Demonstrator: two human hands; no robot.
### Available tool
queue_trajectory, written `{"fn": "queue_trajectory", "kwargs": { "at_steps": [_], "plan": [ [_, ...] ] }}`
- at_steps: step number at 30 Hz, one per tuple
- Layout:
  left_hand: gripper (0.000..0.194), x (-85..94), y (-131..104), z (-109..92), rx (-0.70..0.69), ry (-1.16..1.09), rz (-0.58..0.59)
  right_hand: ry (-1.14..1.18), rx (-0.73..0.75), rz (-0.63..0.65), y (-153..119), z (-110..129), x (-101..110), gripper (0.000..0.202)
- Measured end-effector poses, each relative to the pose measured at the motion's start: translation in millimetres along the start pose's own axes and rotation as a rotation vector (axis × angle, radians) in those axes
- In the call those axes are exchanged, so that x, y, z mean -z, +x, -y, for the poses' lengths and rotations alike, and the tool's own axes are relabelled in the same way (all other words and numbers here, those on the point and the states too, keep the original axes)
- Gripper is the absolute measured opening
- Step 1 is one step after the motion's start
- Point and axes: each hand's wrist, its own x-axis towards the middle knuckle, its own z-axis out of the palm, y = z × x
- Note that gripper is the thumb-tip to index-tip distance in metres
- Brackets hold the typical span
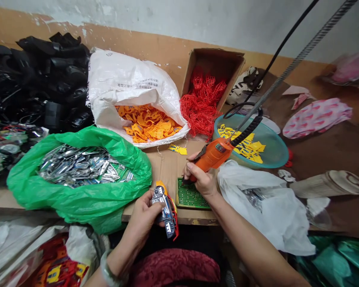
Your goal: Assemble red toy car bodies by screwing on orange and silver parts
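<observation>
My left hand (142,215) is closed around a toy part (167,217) that looks like a piece of a toy vehicle, with a grey and silver face, an orange end and a red frame along its side. In my right hand (204,181) is an orange electric screwdriver (214,153), tilted with its lower end over a small green tray (194,197) with a grid of holes. My fingers hide the screwdriver's tip. A cable and a coiled spring (302,63) run up from its top. The toy part is apart from the tray, to its left.
A green bag (86,203) of silver pieces stands left. Behind are a white sack (131,75) of orange parts, a cardboard box (239,65) with red frames and a teal bowl (275,153) of yellow parts. A white plastic bag (275,219) lies right, black parts (60,79) far left.
</observation>
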Motion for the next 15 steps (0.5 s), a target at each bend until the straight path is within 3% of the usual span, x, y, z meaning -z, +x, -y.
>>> {"fn": "queue_trajectory", "kwargs": {
  "at_steps": [11,15],
  "plan": [
    [0.03,-1.4,-1.0,2.0,0.005,-0.022,0.078,-0.055,-0.011,0.028,-3.6,4.0,-4.9,0.024],
    [0.028,-1.7,-1.4,1.1,-0.007,-0.009,0.049,-0.058,-0.009,0.007,-1.9,2.0,-4.6,0.025]
  ]
}}
